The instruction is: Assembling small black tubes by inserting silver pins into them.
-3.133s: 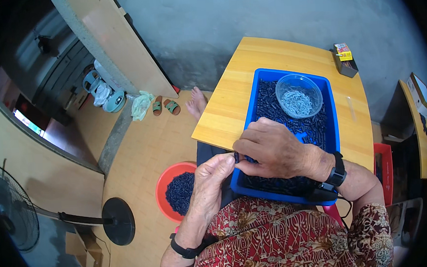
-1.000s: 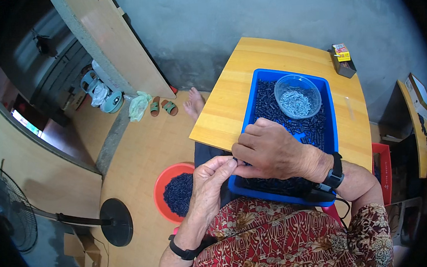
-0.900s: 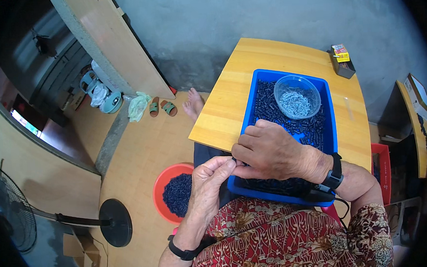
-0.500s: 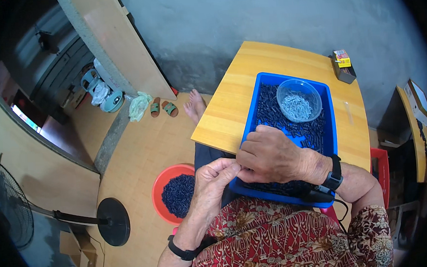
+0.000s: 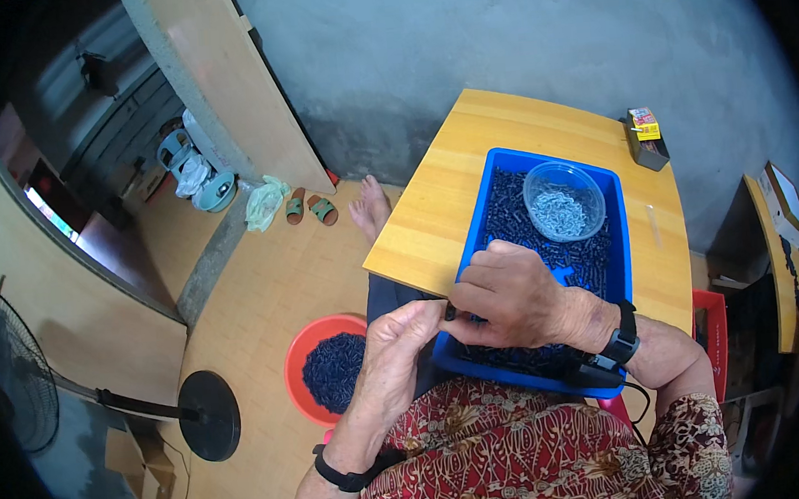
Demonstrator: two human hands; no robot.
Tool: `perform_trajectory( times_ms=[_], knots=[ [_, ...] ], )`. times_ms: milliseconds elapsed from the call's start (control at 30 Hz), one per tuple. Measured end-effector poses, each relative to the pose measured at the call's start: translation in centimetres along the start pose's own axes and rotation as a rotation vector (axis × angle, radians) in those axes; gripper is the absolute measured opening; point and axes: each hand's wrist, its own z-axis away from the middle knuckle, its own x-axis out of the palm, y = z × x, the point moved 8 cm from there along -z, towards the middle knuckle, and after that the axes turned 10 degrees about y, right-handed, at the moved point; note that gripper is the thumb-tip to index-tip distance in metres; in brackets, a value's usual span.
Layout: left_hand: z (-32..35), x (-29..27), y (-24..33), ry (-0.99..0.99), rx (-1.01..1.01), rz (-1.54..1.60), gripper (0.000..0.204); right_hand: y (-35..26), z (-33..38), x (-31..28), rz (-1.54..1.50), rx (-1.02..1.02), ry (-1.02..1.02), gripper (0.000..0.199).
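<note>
My left hand [image 5: 403,341] and my right hand [image 5: 510,298] meet at the near left edge of a blue tray [image 5: 620,236], pinching a small dark part [image 5: 449,312] between their fingertips. The tray sits on a wooden table [image 5: 442,201] and is full of small dark blue parts [image 5: 516,215]. A clear plastic bowl [image 5: 563,201] of small silvery pieces stands in the tray's far end. A black band is on each wrist.
A red basin [image 5: 299,365] of dark blue parts is on the floor at my left. A small box [image 5: 644,134] lies at the table's far right corner. A fan stand [image 5: 204,417], sandals [image 5: 310,207] and a red stool [image 5: 713,322] are nearby.
Both hands have stayed together at the tray's near left edge, with only small finger shifts. The view has tilted slightly.
</note>
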Motion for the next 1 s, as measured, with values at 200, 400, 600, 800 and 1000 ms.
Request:
perform_trajectory(
  times_ms=[200, 400, 600, 800, 1000],
  knots=[
    [0.0, 0.4, 0.0, -0.040, 0.024, -0.029, 0.026, 0.5, 0.2, 0.1, -0.012, 0.020, 0.006, 0.024],
    [-0.2, -0.4, 0.4, 0.029, 0.039, -0.034, 0.022, 0.7, 0.0, -0.3, -0.041, 0.084, 0.014, 0.022],
    [-0.7, -4.1, 6.0, 0.150, 0.223, -0.040, 0.023, 0.1, -0.8, -1.7, 0.018, 0.040, 0.025, 0.017],
    [1.1, -12.3, 11.3, 0.414, 0.406, -0.214, 0.016, -0.2, -1.7, -3.2, 0.013, 0.028, 0.019, 0.016],
    [2.4, -23.7, 7.5, 0.647, 0.300, -0.607, 0.025, 0.2, -2.0, -4.7, 0.123, 0.021, -0.019, 0.015]
  ],
)
